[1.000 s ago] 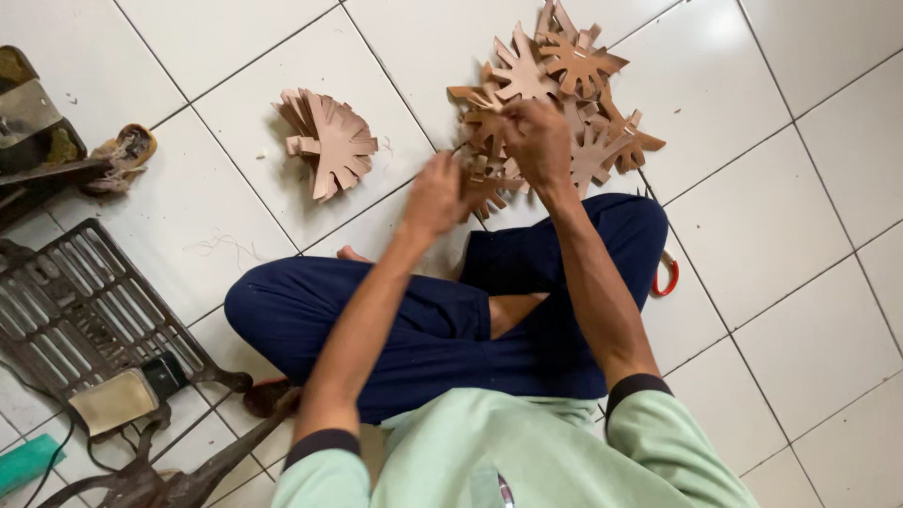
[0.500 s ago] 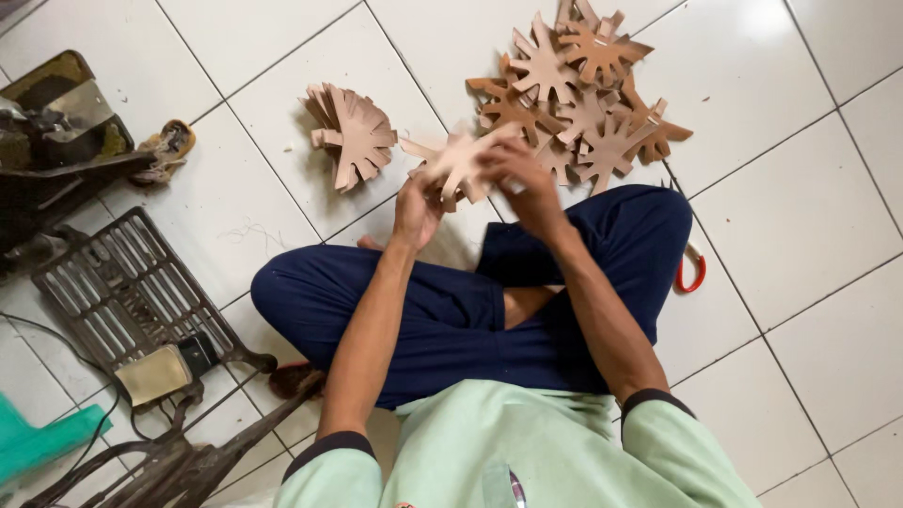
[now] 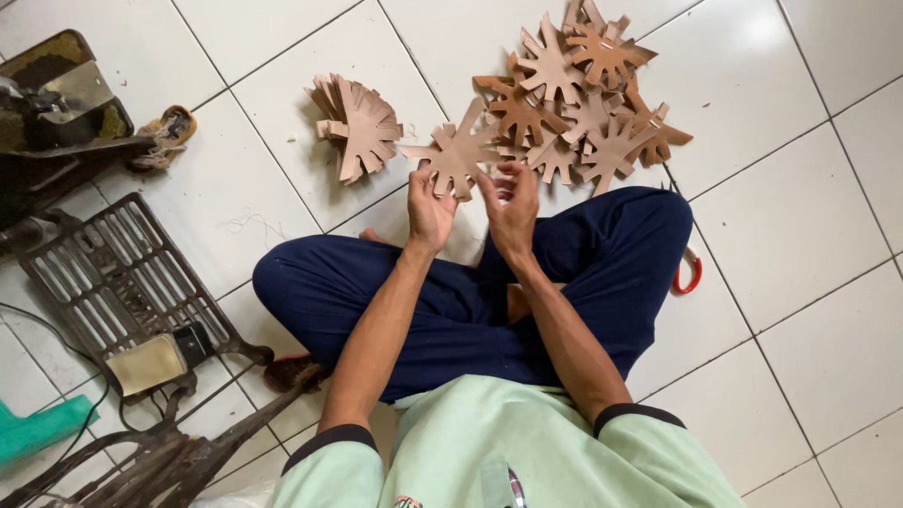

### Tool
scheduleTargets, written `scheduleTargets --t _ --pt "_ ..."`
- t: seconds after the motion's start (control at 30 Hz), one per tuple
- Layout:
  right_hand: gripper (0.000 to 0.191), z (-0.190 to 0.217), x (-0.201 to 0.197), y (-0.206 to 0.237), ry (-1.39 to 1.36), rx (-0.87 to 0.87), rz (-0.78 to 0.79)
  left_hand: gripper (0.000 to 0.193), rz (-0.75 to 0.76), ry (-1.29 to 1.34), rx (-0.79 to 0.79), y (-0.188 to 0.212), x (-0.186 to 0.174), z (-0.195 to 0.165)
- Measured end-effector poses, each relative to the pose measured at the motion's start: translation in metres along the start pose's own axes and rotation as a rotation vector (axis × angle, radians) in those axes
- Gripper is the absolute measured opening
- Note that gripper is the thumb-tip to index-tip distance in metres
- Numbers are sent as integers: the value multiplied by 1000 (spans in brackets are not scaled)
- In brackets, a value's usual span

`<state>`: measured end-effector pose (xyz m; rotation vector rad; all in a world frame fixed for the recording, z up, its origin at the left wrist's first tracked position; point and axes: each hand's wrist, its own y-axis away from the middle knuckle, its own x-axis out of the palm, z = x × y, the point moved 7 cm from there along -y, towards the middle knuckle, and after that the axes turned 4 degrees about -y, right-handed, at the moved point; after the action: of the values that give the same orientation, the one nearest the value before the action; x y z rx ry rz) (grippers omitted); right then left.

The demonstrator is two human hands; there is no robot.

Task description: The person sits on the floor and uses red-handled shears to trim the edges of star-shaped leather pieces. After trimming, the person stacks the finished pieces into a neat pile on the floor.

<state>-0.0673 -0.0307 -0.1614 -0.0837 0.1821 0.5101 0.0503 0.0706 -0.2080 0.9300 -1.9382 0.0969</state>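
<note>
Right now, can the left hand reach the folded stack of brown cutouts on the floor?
Probably yes. The left hand helps hold one star cutout, and the folded stack lies just beyond it on bare tile, with nothing between. The hand would likely have to let go first.

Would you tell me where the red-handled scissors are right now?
In the head view, the red-handled scissors lie on the white tiled floor, mostly hidden behind the person's right knee, below the loose pile of star-shaped cutouts.

Bright, even daylight fills the scene; the glossy white tiled floor (image 3: 809, 282) shows soft glare beyond the hands, shadows stay faint, and focus is sharp throughout.
</note>
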Motion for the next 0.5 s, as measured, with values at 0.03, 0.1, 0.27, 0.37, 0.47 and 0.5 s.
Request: scheduleTargets --t 0.03,0.1,0.27,0.37,0.47,0.5 --pt "32 -10 4 -3 -90 79 34 49 -6 -6 0 0 -1 -1" --pt "32 -28 13 -7 -270 236 104 48 -12 40 -4 -2 -4 0" --pt "26 -43 19 -5 -534 452 128 45 -18 -26 123 -8 -11 -4" --pt "25 -40 18 4 -358 434 54 40 -35 38 119 -6 -11 -4" --pt "24 -32 16 6 -277 389 23 35 -31 42 167 -3 -8 -10" --pt "23 -30 14 7 -257 375 22 34 -50 22 183 -3 -8 -11"
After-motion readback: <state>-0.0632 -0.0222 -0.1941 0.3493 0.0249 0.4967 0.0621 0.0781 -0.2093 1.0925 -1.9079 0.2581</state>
